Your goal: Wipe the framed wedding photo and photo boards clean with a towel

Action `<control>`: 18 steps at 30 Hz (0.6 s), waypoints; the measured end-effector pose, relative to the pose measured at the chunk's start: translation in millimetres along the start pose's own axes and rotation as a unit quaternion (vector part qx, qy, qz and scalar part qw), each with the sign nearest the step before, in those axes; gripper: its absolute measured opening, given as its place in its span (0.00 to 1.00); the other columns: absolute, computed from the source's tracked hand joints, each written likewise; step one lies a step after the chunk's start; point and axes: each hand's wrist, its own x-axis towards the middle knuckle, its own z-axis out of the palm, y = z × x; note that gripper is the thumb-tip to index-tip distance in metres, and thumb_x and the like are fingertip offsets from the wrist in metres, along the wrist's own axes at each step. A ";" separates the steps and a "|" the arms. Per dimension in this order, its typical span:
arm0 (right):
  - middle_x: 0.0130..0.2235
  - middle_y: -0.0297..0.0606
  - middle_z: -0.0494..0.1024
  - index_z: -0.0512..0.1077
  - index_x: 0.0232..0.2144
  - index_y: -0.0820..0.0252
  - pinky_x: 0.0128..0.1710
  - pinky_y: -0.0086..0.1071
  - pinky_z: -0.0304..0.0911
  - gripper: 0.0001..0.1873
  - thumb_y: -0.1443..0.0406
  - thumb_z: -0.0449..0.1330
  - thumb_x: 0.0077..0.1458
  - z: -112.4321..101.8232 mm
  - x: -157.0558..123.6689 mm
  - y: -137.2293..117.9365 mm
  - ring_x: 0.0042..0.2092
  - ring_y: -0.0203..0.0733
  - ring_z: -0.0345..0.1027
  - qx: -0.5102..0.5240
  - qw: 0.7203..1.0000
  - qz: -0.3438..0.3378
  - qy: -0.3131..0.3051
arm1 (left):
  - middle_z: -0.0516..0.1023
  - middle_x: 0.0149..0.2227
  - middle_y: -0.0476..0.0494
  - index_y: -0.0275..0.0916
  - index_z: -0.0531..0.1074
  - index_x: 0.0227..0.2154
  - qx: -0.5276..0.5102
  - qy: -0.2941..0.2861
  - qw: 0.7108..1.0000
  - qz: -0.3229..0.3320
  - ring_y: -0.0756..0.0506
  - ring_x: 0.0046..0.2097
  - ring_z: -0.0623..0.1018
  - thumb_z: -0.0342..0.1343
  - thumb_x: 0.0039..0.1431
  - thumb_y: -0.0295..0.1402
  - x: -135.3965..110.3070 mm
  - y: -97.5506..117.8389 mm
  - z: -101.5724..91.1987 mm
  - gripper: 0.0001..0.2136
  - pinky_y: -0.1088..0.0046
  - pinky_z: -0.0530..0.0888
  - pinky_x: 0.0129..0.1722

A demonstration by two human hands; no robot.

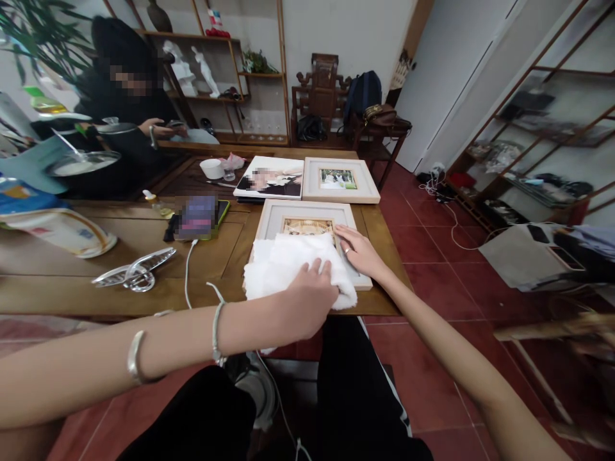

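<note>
Two hands meet at one framed picture (307,224), which lies flat at the bench's near edge, just in front of us. Our left hand (310,299) bears on a bunched white cloth (273,264), its fingers bent over the top; we cannot tell whether it grips the fabric or only presses. Our right hand (360,255) is spread, fingers reaching left across the frame's right side.

The relation that counts is direct: the frame lies beyond the left hand and to the left of the right hand. Its longer side seems to run left to right, though the slanting view makes this uncertain. The right hand is nearer, touching the frame itself, while the cloth comes between it and the left.

The cloth hides the frame's near left corner and the lower part of its picture, and the left thumb is out of sight. On the far side of the bench (235,234), a second frame (340,200) lies beside a photo panel (276,168), whose subject is partly blurred.
</note>
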 end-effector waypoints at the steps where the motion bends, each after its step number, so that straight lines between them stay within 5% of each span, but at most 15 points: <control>1: 0.60 0.41 0.70 0.71 0.55 0.59 0.66 0.48 0.51 0.24 0.69 0.48 0.59 0.1 0.1 0.6 0.64 0.46 0.58 0.001 1.000 -0.001 0.001 | 0.56 0.64 0.17 0.27 0.71 0.52 -0.005 0.018 1.000 -0.005 0.26 0.64 0.60 0.57 0.52 0.26 1.3 -0.3 4.3 0.22 0.50 0.65 0.58; 8: 0.59 0.39 0.71 0.70 0.55 0.55 0.65 0.48 0.53 0.22 0.63 0.47 0.62 1.6 1.1 6.6 0.62 0.47 0.61 0.027 1.000 -0.004 0.012 | 0.49 0.67 0.20 0.27 0.69 0.54 -0.040 0.103 0.985 -0.136 0.26 0.68 0.49 0.50 0.57 0.20 65.9 -53.3 25.8 0.20 0.44 0.55 0.62; 11: 0.60 0.38 0.69 0.67 0.57 0.53 0.65 0.48 0.52 0.23 0.58 0.46 0.64 1.3 0.2 6.8 0.63 0.48 0.59 0.042 0.999 0.010 0.025 | 0.46 0.68 0.21 0.27 0.66 0.56 -0.044 0.144 0.980 -0.127 0.29 0.69 0.45 0.48 0.60 0.21 89.6 -76.0 23.3 0.21 0.47 0.50 0.64; 18: 0.65 0.41 0.62 0.57 0.64 0.54 0.66 0.50 0.48 0.32 0.48 0.43 0.64 2.2 -1.0 5.7 0.66 0.50 0.52 0.078 0.994 0.054 0.049 | 0.42 0.69 0.23 0.29 0.65 0.57 -0.054 0.100 0.991 -0.070 0.26 0.69 0.42 0.46 0.60 0.22 99.1 -68.3 18.3 0.21 0.39 0.48 0.62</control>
